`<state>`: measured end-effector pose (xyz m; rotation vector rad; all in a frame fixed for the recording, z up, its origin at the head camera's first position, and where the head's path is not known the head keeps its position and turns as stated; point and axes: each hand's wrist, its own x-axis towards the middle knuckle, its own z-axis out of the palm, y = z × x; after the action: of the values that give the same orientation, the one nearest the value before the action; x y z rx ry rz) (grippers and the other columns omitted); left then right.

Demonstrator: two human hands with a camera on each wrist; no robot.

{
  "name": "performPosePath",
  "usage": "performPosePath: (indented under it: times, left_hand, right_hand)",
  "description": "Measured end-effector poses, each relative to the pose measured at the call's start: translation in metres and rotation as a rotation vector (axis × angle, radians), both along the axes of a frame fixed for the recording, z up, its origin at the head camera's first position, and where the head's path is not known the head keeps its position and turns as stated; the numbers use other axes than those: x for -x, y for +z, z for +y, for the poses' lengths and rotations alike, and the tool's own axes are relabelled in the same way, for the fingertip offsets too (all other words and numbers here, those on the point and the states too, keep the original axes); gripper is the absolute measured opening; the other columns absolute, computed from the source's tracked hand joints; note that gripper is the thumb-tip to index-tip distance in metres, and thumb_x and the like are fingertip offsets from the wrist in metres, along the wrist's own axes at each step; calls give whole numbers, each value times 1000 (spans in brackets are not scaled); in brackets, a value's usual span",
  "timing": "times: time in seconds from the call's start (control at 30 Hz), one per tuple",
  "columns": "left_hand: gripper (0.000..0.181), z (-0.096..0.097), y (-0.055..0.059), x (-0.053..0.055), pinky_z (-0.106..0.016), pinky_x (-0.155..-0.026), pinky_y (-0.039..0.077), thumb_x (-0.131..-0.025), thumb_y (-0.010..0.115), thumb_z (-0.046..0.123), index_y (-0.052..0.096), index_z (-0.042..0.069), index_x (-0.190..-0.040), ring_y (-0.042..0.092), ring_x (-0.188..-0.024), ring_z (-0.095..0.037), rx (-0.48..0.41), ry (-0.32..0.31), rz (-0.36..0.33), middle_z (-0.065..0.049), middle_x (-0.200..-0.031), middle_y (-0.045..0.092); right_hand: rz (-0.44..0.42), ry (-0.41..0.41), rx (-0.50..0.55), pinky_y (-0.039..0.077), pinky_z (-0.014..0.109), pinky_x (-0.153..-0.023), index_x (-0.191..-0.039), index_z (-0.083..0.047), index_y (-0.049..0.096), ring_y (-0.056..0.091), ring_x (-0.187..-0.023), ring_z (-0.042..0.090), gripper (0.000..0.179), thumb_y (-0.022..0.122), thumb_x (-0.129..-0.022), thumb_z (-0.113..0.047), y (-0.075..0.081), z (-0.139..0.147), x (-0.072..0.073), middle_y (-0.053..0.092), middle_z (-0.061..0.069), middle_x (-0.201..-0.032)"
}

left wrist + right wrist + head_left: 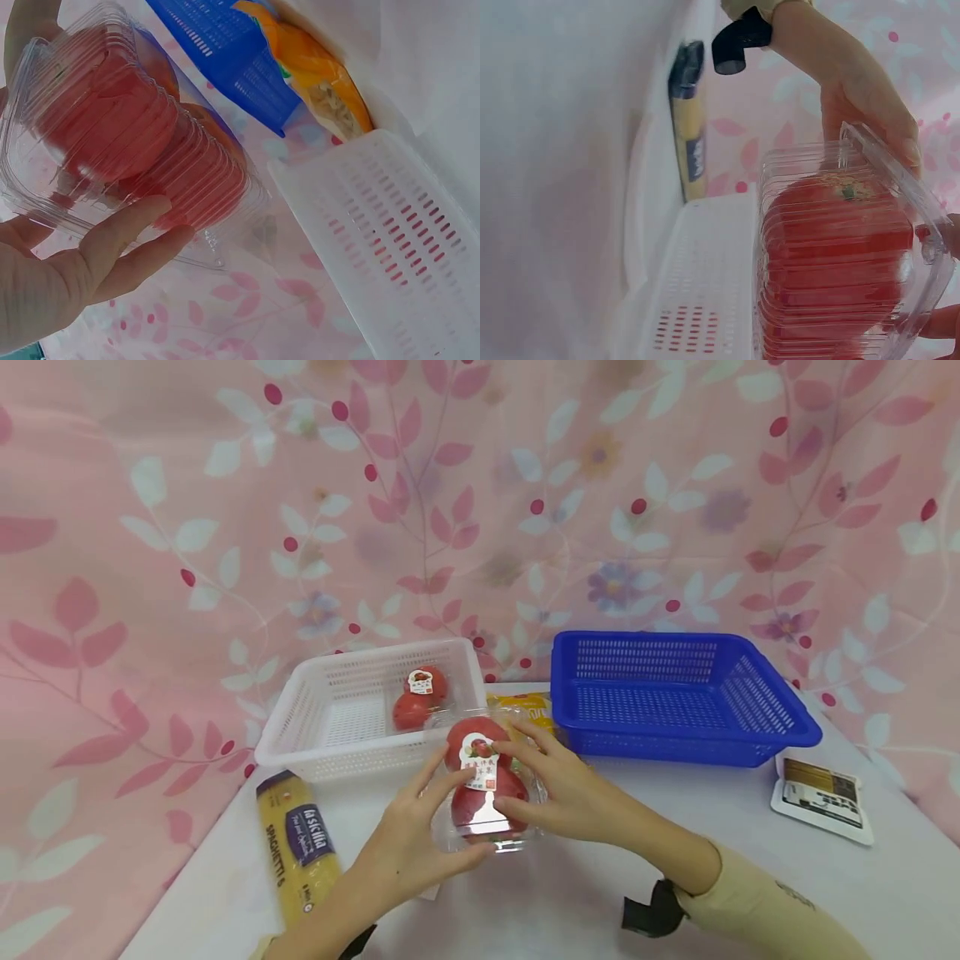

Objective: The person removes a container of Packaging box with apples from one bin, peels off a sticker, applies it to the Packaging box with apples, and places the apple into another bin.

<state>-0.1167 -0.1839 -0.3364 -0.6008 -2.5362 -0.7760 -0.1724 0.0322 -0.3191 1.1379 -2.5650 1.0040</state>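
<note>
Both hands hold a clear plastic clamshell box of red fruit [480,814], with a white printed label on its lid. My left hand [411,842] grips the near left side, its thumb at the bottom edge and fingers by the label. On the far right side, my right hand [566,789] grips with its fingers over the lid. From below, the left wrist view shows the ribbed box [112,112] off the table. Behind it, a similar box of red fruit [414,710] lies in the white basket [322,764].
A blue basket [675,745] stands at the back right. Between the baskets lies an orange-yellow packet [534,703]. A spaghetti pack [300,843] is at the left, and a white-edged flat packet [821,797] at the right. A patterned pink curtain [480,527] hangs behind.
</note>
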Motion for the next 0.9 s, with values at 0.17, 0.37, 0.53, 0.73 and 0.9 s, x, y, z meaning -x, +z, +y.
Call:
performPosePath:
  times: [0.17,0.37,0.53,0.73,0.9]
  left_hand:
    - [71,-15,6,10,-45,-82,47,-62,79,51,56,23,-123,46,-120,-33,-23,37,7,-9,-143,35]
    - [67,-39,13,29,-45,-80,49,-64,78,49,58,18,-121,45,-120,-35,-20,49,69,-13,-141,37]
    - [67,-60,17,45,-43,-72,52,-64,81,42,59,13,-120,48,-116,-37,-36,70,118,-16,-139,39]
    - [66,-91,28,65,-44,-72,52,-64,82,39,60,10,-120,45,-118,-37,-50,105,127,-16,-138,41]
    - [65,-120,38,83,-43,-76,51,-66,81,39,60,11,-121,44,-120,-33,-80,132,60,-13,-138,41]
  right_hand:
    - [25,-11,-11,45,52,-84,-131,-20,50,36,-127,35,56,66,-81,-41,5,-21,15,27,9,-147]
    - [21,-10,-69,42,54,-87,-134,-22,47,33,-129,32,58,64,-82,-41,14,-48,39,28,10,-146]
    - [36,2,-60,43,52,-88,-133,-21,47,33,-128,29,57,62,-83,-43,21,-77,58,29,8,-145]
    - [46,6,-52,40,50,-93,-131,-17,50,33,-127,28,53,62,-84,-39,30,-115,84,32,12,-143]
    - [29,-9,-55,31,51,-100,-130,-15,51,31,-129,29,50,59,-86,-37,37,-148,103,33,14,-142]
